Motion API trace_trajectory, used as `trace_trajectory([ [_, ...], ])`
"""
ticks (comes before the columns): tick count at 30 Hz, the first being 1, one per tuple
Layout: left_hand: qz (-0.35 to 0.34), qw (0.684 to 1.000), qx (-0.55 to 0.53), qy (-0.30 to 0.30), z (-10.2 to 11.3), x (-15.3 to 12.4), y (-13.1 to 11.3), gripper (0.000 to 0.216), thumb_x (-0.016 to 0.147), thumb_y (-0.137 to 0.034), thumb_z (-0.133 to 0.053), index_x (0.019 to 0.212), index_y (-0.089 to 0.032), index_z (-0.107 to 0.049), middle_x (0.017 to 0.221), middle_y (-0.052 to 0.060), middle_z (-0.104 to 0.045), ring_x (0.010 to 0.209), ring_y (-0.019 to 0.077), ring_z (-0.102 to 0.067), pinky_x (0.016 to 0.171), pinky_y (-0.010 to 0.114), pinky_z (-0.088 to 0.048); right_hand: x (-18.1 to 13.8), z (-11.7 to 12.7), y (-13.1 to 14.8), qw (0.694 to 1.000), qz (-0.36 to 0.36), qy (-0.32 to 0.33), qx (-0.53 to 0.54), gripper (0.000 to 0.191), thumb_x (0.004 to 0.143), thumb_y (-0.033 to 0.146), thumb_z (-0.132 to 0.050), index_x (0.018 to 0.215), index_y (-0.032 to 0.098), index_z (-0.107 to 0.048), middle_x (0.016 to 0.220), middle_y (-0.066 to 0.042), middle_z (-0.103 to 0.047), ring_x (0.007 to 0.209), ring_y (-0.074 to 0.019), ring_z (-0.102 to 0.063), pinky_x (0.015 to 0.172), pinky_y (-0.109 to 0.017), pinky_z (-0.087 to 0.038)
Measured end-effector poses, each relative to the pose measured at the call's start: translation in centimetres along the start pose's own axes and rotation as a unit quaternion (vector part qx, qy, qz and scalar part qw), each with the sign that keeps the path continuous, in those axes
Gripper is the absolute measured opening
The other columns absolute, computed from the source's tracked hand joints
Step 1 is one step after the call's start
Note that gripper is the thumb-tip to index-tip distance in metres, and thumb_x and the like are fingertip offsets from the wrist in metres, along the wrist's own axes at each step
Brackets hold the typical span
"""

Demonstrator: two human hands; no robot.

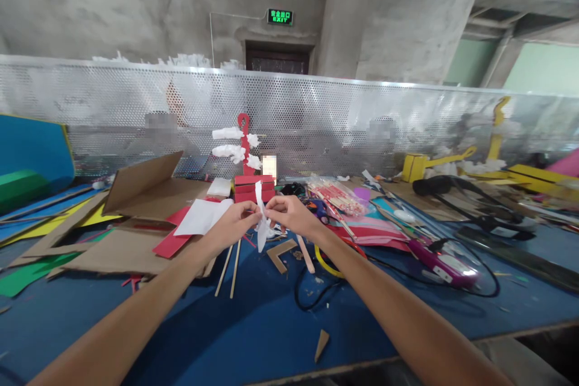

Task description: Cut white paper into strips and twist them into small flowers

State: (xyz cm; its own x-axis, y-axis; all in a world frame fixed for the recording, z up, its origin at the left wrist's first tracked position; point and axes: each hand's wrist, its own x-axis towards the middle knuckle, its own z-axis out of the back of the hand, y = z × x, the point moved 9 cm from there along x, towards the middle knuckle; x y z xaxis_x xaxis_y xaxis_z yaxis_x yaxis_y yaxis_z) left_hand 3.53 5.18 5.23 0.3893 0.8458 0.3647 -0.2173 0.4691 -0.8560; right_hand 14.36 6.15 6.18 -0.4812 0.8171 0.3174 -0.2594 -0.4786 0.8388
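Note:
Between my two hands is a narrow strip of thin white paper (261, 236), standing roughly upright over the table. My left hand (242, 220) pinches it from the left, and my right hand (289, 215) pinches it from the right, with the fingertips almost meeting. Just behind them stands a red box (244, 188) with a red upright post (246, 160) that carries several white crumpled paper tufts (230, 152). White paper sheets (199, 217) lie beside my left hand on red card (169, 244).
Brown cardboard (136, 190) is piled at left. Two thin wooden sticks (235, 271) lie below my left hand. At right are a bag of red-and-white sticks (341, 196), a purple power strip (446, 265) with a black cable, and a black strap (456, 193). A perforated metal screen (339, 114) stands behind.

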Motion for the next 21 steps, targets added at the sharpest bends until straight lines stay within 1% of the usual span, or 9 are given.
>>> trace_trajectory([
  [4,-0.016,0.998,0.064,-0.014,0.3,0.0,-0.2,0.022,0.084,-0.036,-0.051,0.080,-0.015,-0.057,0.070,0.000,-0.057,0.061,0.0118,-0.052,0.059,0.024,-0.042,-0.2,-0.1,0.3,1.000,0.006,0.006,-0.013,0.021,0.079,0.036,-0.060,0.081,0.014,-0.060,0.064,-0.004,-0.063,0.056,-0.0125,-0.059,0.041,-0.018,-0.043],
  [7,-0.023,0.996,0.083,-0.018,0.4,-0.1,-0.2,0.022,0.084,-0.036,-0.051,0.079,-0.016,-0.058,0.070,0.000,-0.056,0.062,0.0119,-0.051,0.059,0.024,-0.041,-0.3,-0.1,0.4,0.999,0.012,0.003,-0.029,0.019,0.078,0.034,-0.060,0.081,0.015,-0.060,0.064,-0.004,-0.064,0.053,-0.0118,-0.058,0.041,-0.018,-0.042],
  [10,-0.011,0.998,0.063,-0.015,0.3,0.0,0.2,0.020,0.083,-0.034,-0.051,0.079,-0.016,-0.057,0.070,0.000,-0.056,0.063,0.0120,-0.052,0.061,0.025,-0.044,-0.3,0.0,0.3,0.999,0.014,-0.003,-0.029,0.018,0.079,0.032,-0.059,0.081,0.015,-0.060,0.065,-0.004,-0.064,0.054,-0.0125,-0.059,0.040,-0.018,-0.042],
  [15,0.004,1.000,-0.010,-0.015,0.4,0.3,0.9,0.014,0.080,-0.031,-0.053,0.078,-0.016,-0.054,0.073,0.000,-0.056,0.066,0.0125,-0.054,0.066,0.026,-0.047,0.1,0.2,-0.2,1.000,0.004,-0.013,-0.003,0.016,0.077,0.031,-0.060,0.079,0.015,-0.059,0.063,-0.003,-0.062,0.053,-0.0123,-0.059,0.039,-0.017,-0.042],
  [21,0.012,1.000,-0.013,-0.013,0.5,0.3,1.1,0.012,0.080,-0.029,-0.052,0.080,-0.017,-0.054,0.077,0.000,-0.058,0.070,0.0139,-0.056,0.070,0.028,-0.047,0.3,0.3,-0.2,1.000,0.011,-0.013,0.019,0.015,0.076,0.029,-0.060,0.078,0.015,-0.060,0.061,-0.001,-0.060,0.052,-0.0113,-0.057,0.039,-0.017,-0.041],
])
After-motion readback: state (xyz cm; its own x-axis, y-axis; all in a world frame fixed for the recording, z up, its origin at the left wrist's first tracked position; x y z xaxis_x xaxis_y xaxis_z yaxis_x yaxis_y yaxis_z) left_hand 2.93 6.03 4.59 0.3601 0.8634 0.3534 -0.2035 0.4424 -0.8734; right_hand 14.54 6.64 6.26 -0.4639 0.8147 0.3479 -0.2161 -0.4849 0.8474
